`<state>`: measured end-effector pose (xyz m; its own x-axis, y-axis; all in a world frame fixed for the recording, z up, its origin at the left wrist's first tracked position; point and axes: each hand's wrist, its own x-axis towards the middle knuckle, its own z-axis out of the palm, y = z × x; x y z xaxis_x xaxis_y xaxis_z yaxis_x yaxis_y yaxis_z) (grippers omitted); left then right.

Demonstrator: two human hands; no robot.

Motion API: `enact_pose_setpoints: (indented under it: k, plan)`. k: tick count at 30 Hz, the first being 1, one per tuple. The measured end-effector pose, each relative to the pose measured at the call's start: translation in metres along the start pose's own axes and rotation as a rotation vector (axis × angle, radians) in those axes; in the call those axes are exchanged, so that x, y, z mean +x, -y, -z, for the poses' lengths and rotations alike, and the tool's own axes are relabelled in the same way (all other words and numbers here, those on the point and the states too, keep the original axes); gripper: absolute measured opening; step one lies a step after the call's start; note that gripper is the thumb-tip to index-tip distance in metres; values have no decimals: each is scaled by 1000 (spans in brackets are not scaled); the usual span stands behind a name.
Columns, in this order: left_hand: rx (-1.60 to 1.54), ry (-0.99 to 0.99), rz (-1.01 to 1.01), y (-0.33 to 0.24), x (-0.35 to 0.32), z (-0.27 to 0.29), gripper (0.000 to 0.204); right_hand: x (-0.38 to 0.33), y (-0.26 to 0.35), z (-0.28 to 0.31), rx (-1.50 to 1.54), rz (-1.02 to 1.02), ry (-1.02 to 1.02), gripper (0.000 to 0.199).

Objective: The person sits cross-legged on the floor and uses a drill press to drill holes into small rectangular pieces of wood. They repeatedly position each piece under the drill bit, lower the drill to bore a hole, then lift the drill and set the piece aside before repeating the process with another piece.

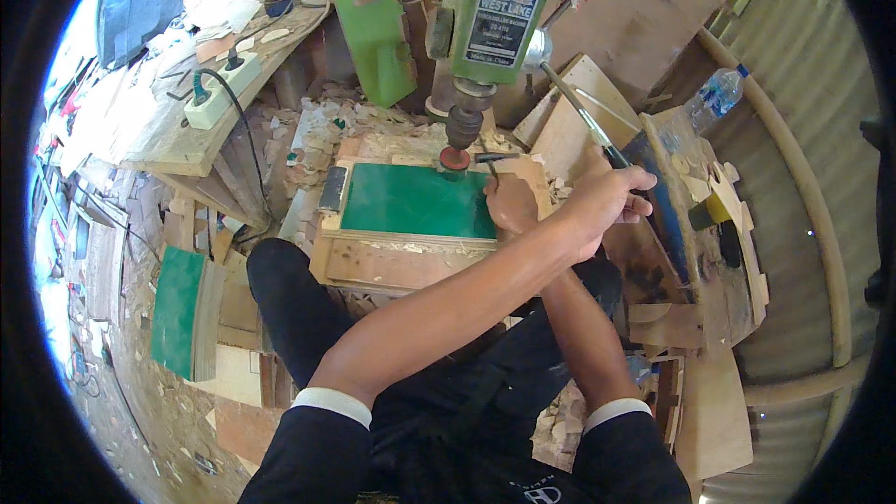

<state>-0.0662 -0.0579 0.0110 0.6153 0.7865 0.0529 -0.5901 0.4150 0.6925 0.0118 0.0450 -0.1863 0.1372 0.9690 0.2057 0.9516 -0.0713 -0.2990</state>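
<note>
Left hand [607, 201] crosses over, fingers gripping drill lever [583, 117] to lower sanding drum [455, 159]. Right hand [511, 205], fingers closed on small piece, steadies it beside drum on green board [411, 201].

Daylit workshop: corrugated metal wall [793, 84] at right, cluttered wooden bench [177, 131] at left, floor [187, 411] littered with wood offcuts

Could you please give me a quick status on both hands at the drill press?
Left hand shut on feed lever. Right hand holds small piece under sanding drum. Nothing between.
</note>
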Motion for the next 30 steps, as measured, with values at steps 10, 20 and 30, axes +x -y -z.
enact_pose_setpoints:
  k: [10,20,30]
  plan:
    - [-7,-30,-25,-1,-3,-2,26,10,-15,6,-150,-141,-130,26]
    - [58,80,27,-4,2,15,39,29,-38,41,-230,-500,-312,26]
    - [57,43,35,-7,-3,16,44,7,-4,20,-495,27,-216,27]
